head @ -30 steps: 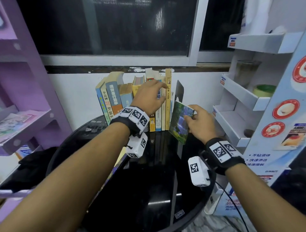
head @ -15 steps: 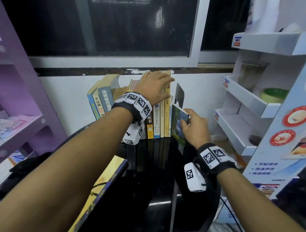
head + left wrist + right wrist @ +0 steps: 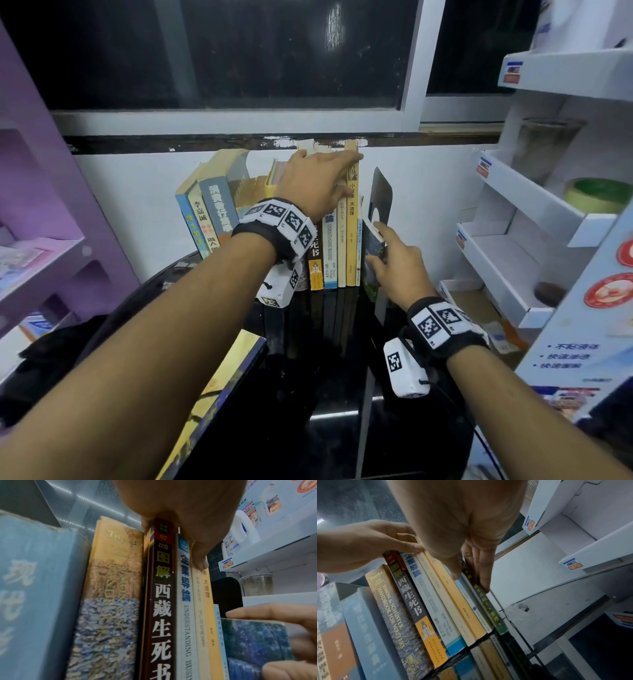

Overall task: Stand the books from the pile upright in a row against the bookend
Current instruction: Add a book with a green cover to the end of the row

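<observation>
Gripping green book beside bookend.

Dim room, glare streak on table, wrist views soft (perhaps motion blur).

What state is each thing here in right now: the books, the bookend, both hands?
Row of books: standing, leftmost ones tilted.
Green book: on edge between row and bookend.
Bookend: upright at the row's right end.
Yellow book: lying flat, apart from the row.
Left hand: flat on the row's tops.
Right hand: pinching the green book.
</observation>
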A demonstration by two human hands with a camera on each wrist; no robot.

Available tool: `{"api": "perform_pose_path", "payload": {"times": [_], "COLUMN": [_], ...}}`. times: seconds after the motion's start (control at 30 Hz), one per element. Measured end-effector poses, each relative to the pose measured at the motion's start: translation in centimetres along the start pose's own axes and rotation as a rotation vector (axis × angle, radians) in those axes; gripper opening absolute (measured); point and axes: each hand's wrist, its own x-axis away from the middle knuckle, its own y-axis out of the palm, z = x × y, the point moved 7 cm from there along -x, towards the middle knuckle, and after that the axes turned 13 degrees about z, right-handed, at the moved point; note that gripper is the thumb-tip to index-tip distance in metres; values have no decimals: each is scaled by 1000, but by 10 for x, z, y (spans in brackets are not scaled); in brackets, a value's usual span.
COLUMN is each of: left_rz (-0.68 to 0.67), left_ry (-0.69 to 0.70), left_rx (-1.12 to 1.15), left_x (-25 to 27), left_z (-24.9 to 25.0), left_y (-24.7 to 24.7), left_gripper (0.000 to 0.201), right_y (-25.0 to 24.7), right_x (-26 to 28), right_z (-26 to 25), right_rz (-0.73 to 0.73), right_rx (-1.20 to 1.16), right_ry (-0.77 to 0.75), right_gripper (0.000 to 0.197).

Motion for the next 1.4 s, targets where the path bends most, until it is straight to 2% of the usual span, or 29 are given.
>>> {"api": "perform_pose_path", "payload": {"times": [0.17,0.33,0.4,0.7,1.07,1.4], "left_rz": [23,43,49,73,77,87], "left_ry": [-28,-41,-49,-58,-47,-55], "left_rx": [14,24,27,58,27,29], "left_x": [1,3,3,2,2,4], "left_z": [-1,-3,-3,-5,-6,-5], "left_y": [-1,-1,-1,0,3,2], "left_gripper": [55,55,55,53,53,52], "right_y": [1,-1,-2,13,19,24], "right_x": [-1,2,4,-5,-17,-26], "right_z": [-1,-6,-8,-4,0,-3], "right_rz": [-36,-163,-180,-160,-242,-180], "right_rx": [15,82,87,-21,23,78], "right_ry": [-7,-45,-58,-36,-14,-35], "right_gripper": [60,82,85,83,82,75]}}
